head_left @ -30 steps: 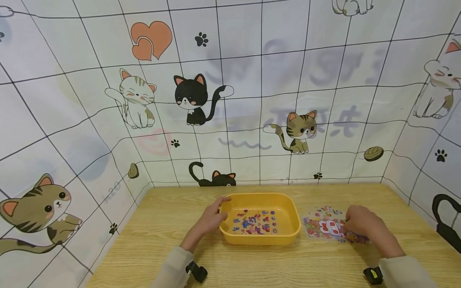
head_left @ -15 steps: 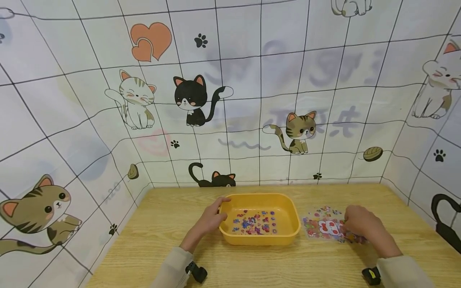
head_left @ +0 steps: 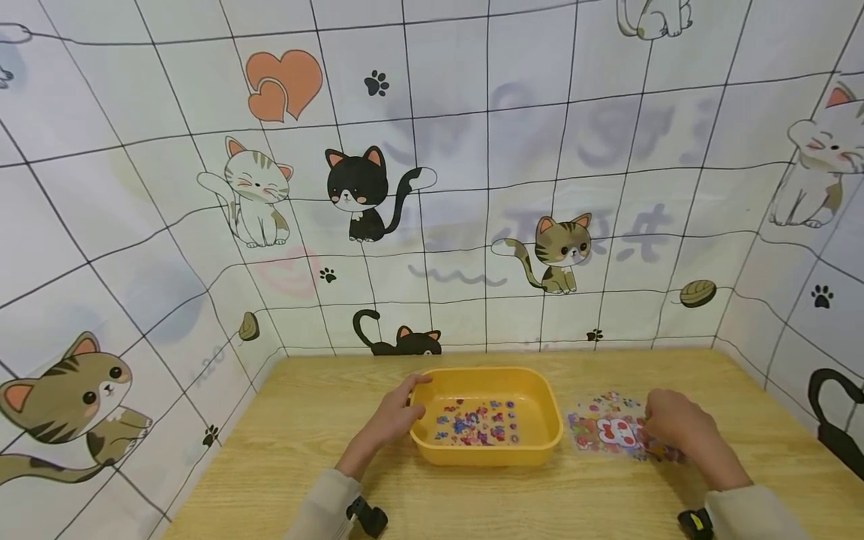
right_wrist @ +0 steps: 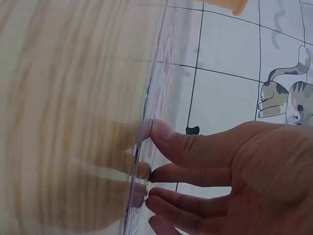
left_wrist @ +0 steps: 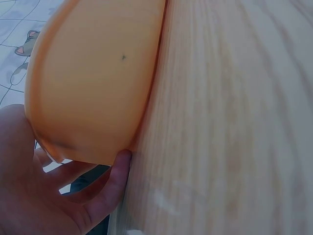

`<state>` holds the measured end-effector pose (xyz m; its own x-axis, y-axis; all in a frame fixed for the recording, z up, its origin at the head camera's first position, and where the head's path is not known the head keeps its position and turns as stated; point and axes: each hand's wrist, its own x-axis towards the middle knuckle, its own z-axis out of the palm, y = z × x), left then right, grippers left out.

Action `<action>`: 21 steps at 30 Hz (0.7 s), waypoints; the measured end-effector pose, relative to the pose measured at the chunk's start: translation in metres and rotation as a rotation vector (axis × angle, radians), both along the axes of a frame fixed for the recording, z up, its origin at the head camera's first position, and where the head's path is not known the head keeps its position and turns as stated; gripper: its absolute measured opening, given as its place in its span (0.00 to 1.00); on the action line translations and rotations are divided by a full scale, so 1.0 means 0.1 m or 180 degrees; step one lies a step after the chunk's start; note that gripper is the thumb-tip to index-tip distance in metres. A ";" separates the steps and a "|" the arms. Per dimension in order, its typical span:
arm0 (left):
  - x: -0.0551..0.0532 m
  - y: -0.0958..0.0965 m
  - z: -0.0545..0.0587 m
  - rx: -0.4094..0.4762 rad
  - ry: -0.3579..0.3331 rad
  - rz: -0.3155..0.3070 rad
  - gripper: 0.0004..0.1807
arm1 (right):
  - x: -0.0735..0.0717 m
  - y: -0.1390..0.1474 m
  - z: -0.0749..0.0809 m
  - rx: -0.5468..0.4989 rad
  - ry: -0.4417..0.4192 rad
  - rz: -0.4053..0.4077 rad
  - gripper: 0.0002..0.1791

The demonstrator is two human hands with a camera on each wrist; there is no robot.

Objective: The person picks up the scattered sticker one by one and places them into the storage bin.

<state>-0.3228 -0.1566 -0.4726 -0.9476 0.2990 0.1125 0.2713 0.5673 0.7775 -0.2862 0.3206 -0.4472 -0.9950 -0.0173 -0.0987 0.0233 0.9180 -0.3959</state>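
A yellow plastic basin (head_left: 486, 454) stands on the wooden table, with many small colourful stickers (head_left: 475, 424) on its floor. My left hand (head_left: 394, 414) grips the basin's left end. In the left wrist view its fingers and thumb wrap around the basin's wall (left_wrist: 98, 88). To the right of the basin lies a clear sticker sheet (head_left: 583, 436), printed with a white, red-outlined character. My right hand (head_left: 678, 424) covers its right part. In the right wrist view thumb and fingertips touch the sheet (right_wrist: 160, 95), with a gap between thumb and index finger.
The wooden table (head_left: 304, 480) backs onto a white sheet wall (head_left: 459, 315) with black grid lines and printed cats. Similar printed walls enclose the left and right sides. A black strap with a small device (head_left: 367, 516) sits at each wrist.
The head view has tipped up slightly, so the scene sits a little lower. Both hands keep nearly the same place on the basin and the sticker sheet.
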 end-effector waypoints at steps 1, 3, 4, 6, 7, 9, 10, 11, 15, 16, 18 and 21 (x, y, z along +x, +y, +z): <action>0.01 0.00 0.00 -0.0001 0.0012 -0.0004 0.31 | 0.00 0.00 0.00 0.0013 -0.0008 -0.0010 0.16; 0.02 0.00 0.00 0.0002 0.0014 0.0009 0.30 | 0.01 0.01 -0.01 0.0065 -0.0033 -0.0044 0.14; 0.03 0.00 0.00 -0.0006 0.0018 0.0013 0.30 | 0.01 0.01 -0.01 0.0089 -0.0054 -0.0064 0.13; 0.04 0.00 -0.01 0.0007 0.0014 0.0013 0.30 | 0.01 0.01 -0.01 0.0138 -0.0090 -0.0095 0.13; 0.04 0.00 -0.02 0.0009 0.0010 0.0014 0.30 | 0.01 0.01 -0.01 0.0156 -0.0093 -0.0099 0.13; 0.04 0.00 -0.03 0.0012 0.0000 0.0011 0.30 | 0.01 0.01 -0.02 0.0177 -0.0093 -0.0107 0.15; 0.03 0.00 -0.03 0.0017 -0.0007 0.0007 0.30 | 0.01 0.01 -0.02 0.0184 -0.0085 -0.0108 0.16; 0.03 0.00 -0.04 0.0014 -0.0006 0.0007 0.30 | 0.01 0.01 -0.03 0.0196 -0.0061 -0.0097 0.17; 0.02 0.00 -0.03 -0.0005 -0.0004 0.0007 0.30 | 0.00 0.00 -0.04 0.0243 0.0016 -0.0065 0.17; 0.02 0.00 -0.03 0.0005 -0.0014 0.0005 0.30 | 0.00 0.00 -0.03 0.0255 0.0032 -0.0061 0.17; 0.02 0.00 -0.02 0.0003 -0.0011 -0.0001 0.30 | 0.00 0.00 -0.02 0.0263 0.0046 -0.0070 0.16; 0.01 0.01 -0.01 0.0020 -0.0008 -0.0016 0.30 | -0.01 0.00 -0.01 0.0252 0.0042 -0.0098 0.14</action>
